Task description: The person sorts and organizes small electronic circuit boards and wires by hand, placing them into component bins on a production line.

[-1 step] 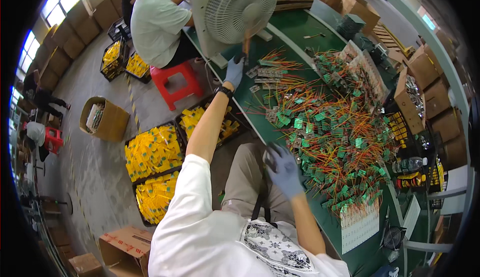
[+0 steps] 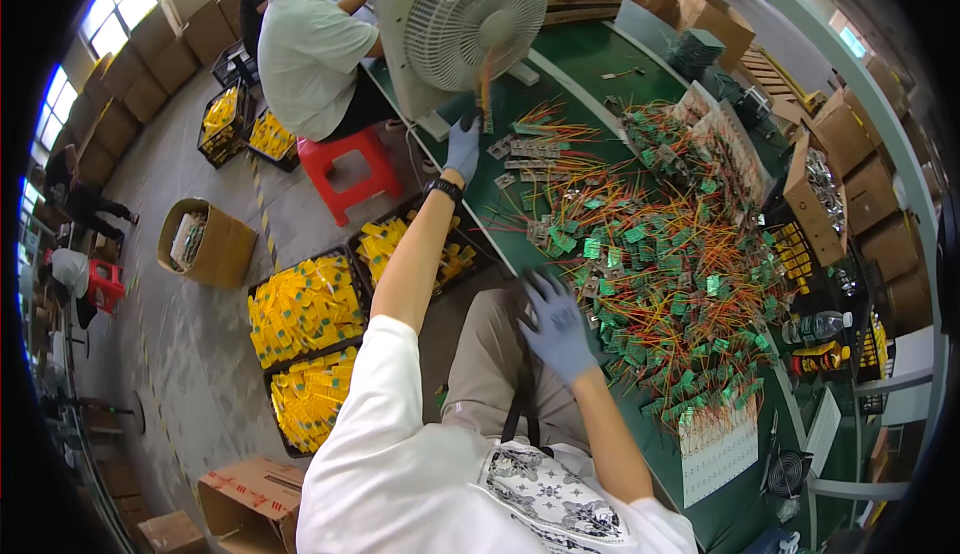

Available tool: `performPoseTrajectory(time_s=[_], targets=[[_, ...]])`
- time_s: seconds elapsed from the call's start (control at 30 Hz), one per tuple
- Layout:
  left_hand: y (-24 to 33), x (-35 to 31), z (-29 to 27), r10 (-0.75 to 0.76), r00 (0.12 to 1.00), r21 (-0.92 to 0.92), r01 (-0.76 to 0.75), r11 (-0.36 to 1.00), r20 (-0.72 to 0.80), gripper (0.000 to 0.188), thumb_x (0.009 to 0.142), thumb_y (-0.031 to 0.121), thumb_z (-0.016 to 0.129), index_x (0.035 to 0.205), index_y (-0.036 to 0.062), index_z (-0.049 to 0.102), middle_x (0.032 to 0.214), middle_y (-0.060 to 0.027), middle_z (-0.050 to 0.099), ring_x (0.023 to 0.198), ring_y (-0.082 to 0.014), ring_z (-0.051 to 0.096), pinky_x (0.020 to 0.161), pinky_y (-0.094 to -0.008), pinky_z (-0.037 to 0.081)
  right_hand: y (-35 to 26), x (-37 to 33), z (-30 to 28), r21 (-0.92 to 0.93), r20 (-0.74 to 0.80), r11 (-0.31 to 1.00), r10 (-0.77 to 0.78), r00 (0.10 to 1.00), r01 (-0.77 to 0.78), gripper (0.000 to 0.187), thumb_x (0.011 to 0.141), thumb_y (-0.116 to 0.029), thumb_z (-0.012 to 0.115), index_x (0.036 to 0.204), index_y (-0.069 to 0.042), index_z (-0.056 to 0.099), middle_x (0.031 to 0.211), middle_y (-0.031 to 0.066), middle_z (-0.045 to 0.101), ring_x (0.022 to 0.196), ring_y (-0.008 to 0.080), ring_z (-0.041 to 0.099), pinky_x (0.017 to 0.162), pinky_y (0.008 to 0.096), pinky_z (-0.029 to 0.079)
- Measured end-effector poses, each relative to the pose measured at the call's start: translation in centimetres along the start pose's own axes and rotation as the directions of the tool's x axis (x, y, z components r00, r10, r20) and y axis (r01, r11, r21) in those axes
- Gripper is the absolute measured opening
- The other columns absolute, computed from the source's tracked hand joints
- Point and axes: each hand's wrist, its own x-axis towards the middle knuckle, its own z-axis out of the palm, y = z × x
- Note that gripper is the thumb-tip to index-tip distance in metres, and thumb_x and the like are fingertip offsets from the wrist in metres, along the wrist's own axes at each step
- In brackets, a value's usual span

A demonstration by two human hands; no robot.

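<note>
My left hand (image 2: 462, 151), in a grey-blue glove, reaches over the bench's left edge by the fan's base. Its fingers are closed on a small wired circuit board (image 2: 487, 104) whose orange-red wires point up in front of the fan. My right hand (image 2: 562, 332), gloved too and slightly blurred, hovers over my thigh at the bench's near edge. Its fingers are spread with nothing seen in them. To its right spreads a big tangled heap of small green circuit boards (image 2: 650, 264) with red and orange wires. Several more wired boards (image 2: 535, 164) lie in a row near my left hand.
A white fan (image 2: 475, 24) stands at the far end of the green bench (image 2: 570, 59). Bins of yellow pieces (image 2: 305, 309) sit on the floor at left. Beyond, a person (image 2: 312, 54) sits on a red stool (image 2: 345, 174). A white numbered board (image 2: 718, 454) lies at right.
My right hand's fingers have spread and reach farther up toward the bench edge. My left hand keeps its hold with a slight shift; the whole view has moved a little.
</note>
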Motion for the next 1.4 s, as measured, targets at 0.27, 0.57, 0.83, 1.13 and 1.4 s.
performPoseTrajectory(time_s=[0.27, 0.57, 0.83, 1.13, 1.4], targets=[[5.9, -8.4, -1.8, 0.099, 0.990, -0.390, -0.053, 0.919, 0.097, 0.021, 0.089, 0.009, 0.060, 0.109, 0.0017, 0.059, 0.092, -0.0051, 0.064, 0.080, -0.0145, 0.060, 0.070, -0.0305, 0.050, 4.1, 8.9, 4.0, -0.385, 0.153, 0.923, 0.040, 0.987, 0.023, 0.062, 0.090, -0.048, 0.051, 0.136, -0.006, 0.047, 0.144, 0.0168, 0.042, 0.136, 0.0317, 0.035, 0.113, 0.0462, 0.022], [12.4, -23.8, -6.3, 0.013, 0.919, 0.349, -0.163, 0.923, 0.394, 0.040, 0.085, 0.008, 0.061, 0.123, 0.0002, 0.054, 0.107, -0.0168, 0.061, 0.100, -0.0313, 0.059, 0.088, -0.0373, 0.047, 4.1, 4.6, 2.0, 0.587, -0.206, 0.779, 0.407, 0.890, -0.220, 0.028, 0.091, -0.019, 0.055, 0.114, -0.002, 0.060, 0.109, 0.0165, 0.063, 0.105, 0.0280, 0.059, 0.091, 0.0361, 0.045], [9.3, -31.8, -4.6, -0.290, 0.657, -0.278, 0.618, 0.735, 0.696, 0.039, 0.092, 0.011, 0.060, 0.127, -0.0026, 0.054, 0.115, -0.0129, 0.063, 0.099, -0.0201, 0.064, 0.082, -0.0295, 0.052, 3.4, -5.7, 1.5, 0.827, 0.022, 0.416, 0.647, 0.762, -0.377, 0.005, 0.086, -0.004, 0.062, 0.083, -0.001, 0.060, 0.069, -0.0012, 0.056, 0.058, 0.0053, 0.048, 0.050, 0.0227, 0.036], [9.6, -27.2, 1.3, -0.179, 0.964, 0.228, 0.132, 0.965, 0.198, 0.032, 0.082, 0.002, 0.067, 0.113, -0.0042, 0.063, 0.101, -0.0057, 0.068, 0.071, -0.0110, 0.063, 0.068, -0.0250, 0.052, 3.0, 2.0, -1.3, 0.075, -0.464, 0.984, 0.180, 0.867, -0.164, 0.025, 0.083, -0.025, 0.068, 0.096, -0.004, 0.064, 0.071, 0.0114, 0.065, 0.065, 0.0305, 0.060, 0.063, 0.0422, 0.046], [7.8, -22.0, 2.1, -0.392, 0.906, -0.179, 0.417, 0.891, 0.158, 0.029, 0.089, 0.000, 0.058, 0.118, -0.0032, 0.059, 0.108, -0.0080, 0.066, 0.088, -0.0115, 0.061, 0.072, -0.0249, 0.051, 3.6, 6.2, -3.7, 0.087, -0.302, 0.811, 0.574, 0.761, -0.578, 0.031, 0.088, -0.031, 0.063, 0.099, -0.003, 0.062, 0.083, 0.0190, 0.066, 0.078, 0.0368, 0.063, 0.070, 0.0420, 0.049]])
